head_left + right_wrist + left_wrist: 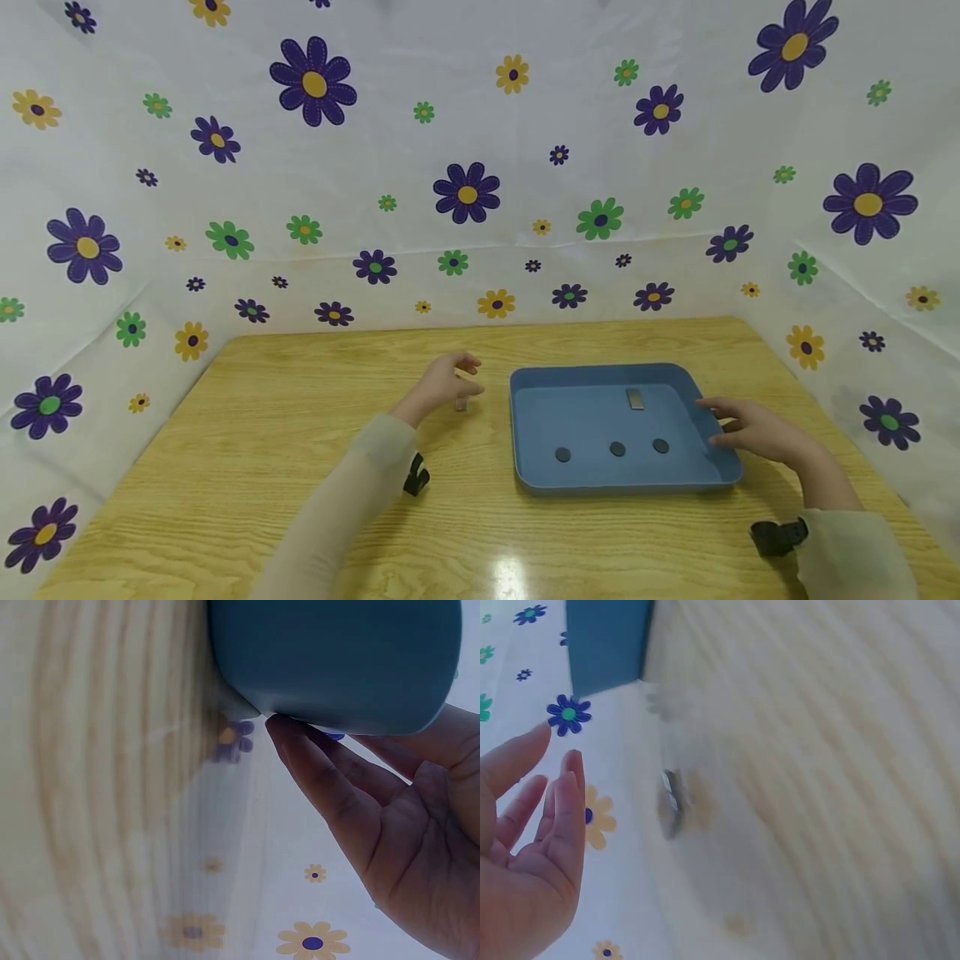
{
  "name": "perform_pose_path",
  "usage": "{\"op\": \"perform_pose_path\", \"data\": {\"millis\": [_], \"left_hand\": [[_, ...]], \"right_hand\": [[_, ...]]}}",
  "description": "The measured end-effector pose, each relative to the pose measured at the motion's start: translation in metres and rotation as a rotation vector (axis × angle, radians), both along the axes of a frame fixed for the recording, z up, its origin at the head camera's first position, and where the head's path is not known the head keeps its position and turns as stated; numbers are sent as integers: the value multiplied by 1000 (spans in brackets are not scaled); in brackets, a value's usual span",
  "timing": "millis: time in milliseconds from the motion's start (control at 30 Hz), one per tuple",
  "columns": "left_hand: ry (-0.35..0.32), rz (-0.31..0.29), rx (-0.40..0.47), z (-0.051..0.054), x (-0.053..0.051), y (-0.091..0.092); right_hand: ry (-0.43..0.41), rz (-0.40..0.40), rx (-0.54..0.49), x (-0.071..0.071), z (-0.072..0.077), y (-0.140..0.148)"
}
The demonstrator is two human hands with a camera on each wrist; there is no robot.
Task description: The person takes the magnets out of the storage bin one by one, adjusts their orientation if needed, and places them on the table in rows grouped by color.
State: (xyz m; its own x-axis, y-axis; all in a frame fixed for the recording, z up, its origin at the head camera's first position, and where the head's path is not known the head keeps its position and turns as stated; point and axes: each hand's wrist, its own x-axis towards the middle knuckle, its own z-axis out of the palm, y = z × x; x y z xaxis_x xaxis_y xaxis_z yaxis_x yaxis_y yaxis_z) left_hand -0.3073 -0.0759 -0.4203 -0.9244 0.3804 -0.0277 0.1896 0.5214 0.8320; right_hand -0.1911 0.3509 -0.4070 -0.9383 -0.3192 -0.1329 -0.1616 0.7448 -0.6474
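My left hand [442, 387] hovers over the table, thumb and fingers apart, nothing between them. Just below its thumb lies a small silvery rectangular piece [461, 405], partly covered in the head view; the left wrist view shows this piece [672, 802] on the wood, right of the hand. At the right side of a blue tray [540, 475], my right hand [765, 429] holds the rim, thumb over the edge and fingers against the outer wall. Inside the tray are a silvery rectangular plate [635, 399] and three dark round discs, one being the middle disc [617, 449].
The wooden table [247, 450] runs back to a white flower-printed cloth [375, 158] that hangs behind and on both sides. Black straps with small devices sit at both wrists, the right one being a dark strap [780, 536].
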Motion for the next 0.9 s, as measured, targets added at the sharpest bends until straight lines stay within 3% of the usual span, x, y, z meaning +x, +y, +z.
{"op": "perform_pose_path", "data": {"millis": [133,333,900], "left_hand": [[-34,-35,99,9,0,11],[-22,-73,149,19,1,32],[-19,-111,274,27,-2,90]], "right_hand": [[3,1,3,0,1,1],[-3,-4,4,-1,2,2],[-11,-9,11,-1,2,1]]}}
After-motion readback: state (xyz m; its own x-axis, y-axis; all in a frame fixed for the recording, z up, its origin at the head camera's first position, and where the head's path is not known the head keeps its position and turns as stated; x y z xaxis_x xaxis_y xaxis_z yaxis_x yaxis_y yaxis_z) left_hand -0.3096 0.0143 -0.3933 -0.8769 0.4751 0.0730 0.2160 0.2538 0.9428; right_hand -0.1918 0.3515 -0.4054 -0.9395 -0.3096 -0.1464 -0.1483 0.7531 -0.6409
